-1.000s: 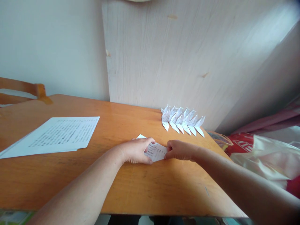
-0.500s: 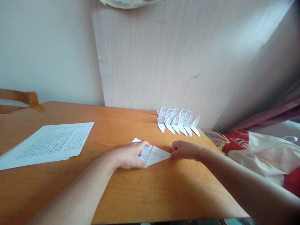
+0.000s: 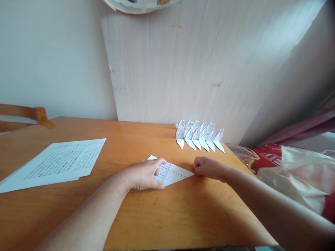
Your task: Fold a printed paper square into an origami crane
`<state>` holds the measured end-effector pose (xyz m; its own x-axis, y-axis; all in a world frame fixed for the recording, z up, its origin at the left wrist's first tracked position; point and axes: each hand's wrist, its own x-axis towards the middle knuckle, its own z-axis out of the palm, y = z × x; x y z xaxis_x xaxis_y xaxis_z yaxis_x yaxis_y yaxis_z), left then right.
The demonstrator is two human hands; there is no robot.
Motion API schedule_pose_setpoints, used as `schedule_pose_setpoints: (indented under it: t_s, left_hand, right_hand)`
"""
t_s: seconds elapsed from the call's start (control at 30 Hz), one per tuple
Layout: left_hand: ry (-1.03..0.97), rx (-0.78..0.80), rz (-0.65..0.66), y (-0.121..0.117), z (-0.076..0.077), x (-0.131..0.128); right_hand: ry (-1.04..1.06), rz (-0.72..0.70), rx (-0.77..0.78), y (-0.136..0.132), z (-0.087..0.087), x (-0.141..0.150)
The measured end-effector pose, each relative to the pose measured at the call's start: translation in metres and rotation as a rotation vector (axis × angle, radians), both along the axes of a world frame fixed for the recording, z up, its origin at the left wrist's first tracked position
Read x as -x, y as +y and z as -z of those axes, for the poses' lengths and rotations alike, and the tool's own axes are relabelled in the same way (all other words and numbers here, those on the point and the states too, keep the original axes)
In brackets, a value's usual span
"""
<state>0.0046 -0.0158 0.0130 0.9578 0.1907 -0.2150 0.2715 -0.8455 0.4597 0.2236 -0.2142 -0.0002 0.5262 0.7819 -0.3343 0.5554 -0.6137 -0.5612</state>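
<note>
A folded sheet of printed paper (image 3: 178,173), kite-shaped with a long point to the right, lies on the wooden table. My left hand (image 3: 145,174) rests over its left part, thumb and index finger spaced apart and holding it down, so that end is partly hidden. At the sharp right tip, my right hand (image 3: 205,167) is closed, with thumb and bent fingers on the point. Behind the right hand stand several folded paper pieces (image 3: 200,135) in rows, with upright pointed ends.
A stack of printed sheets (image 3: 65,158) lies on the left of the table (image 3: 157,223). A wooden chair back (image 3: 21,113) is at the far left. Red and white bags (image 3: 290,170) sit beyond the table's right edge. A wood-grain panel (image 3: 167,69) rises behind the table.
My right hand has shifted slightly right, staying at the paper's tip. The left hand keeps its place on the paper. The camera view has tilted a little.
</note>
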Motion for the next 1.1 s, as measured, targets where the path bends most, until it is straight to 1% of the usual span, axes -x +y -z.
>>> schedule_pose_setpoints:
  t_s: [0.17, 0.37, 0.47, 0.57, 0.73, 0.8, 0.9, 0.97, 1.1]
  left_hand:
    - [-0.007, -0.005, 0.011, -0.002, -0.002, 0.001]
    - [-0.035, -0.002, 0.024, -0.003, -0.001, 0.003]
    - [-0.05, 0.001, 0.027, -0.004, -0.001, 0.005]
    - [-0.062, -0.001, 0.032, -0.004, -0.001, 0.005]
    - [-0.106, -0.02, 0.059, -0.004, 0.002, 0.004]
    - [-0.142, -0.03, 0.07, -0.005, 0.002, 0.003]
    - [-0.231, -0.071, 0.088, -0.009, 0.003, 0.001]
    - [-0.309, -0.123, 0.096, -0.012, 0.004, -0.001]
    - [-0.461, -0.254, 0.085, -0.015, 0.005, -0.005]
  right_hand:
    - [0.038, 0.026, -0.059, 0.0, 0.004, 0.01]
    - [-0.141, 0.0, -0.128, 0.002, 0.017, 0.022]
    - [-0.147, 0.015, -0.145, 0.002, 0.022, 0.023]
    - [-0.111, 0.03, -0.164, 0.0, 0.021, 0.026]
    - [-0.066, 0.061, -0.194, -0.005, 0.014, 0.037]
    - [0.022, 0.095, -0.243, -0.007, 0.009, 0.04]
    - [0.264, 0.165, -0.334, -0.011, 0.001, 0.044]
    - [0.389, 0.209, -0.394, -0.014, -0.005, 0.047]
    - [0.539, 0.273, -0.523, -0.014, -0.015, 0.051]
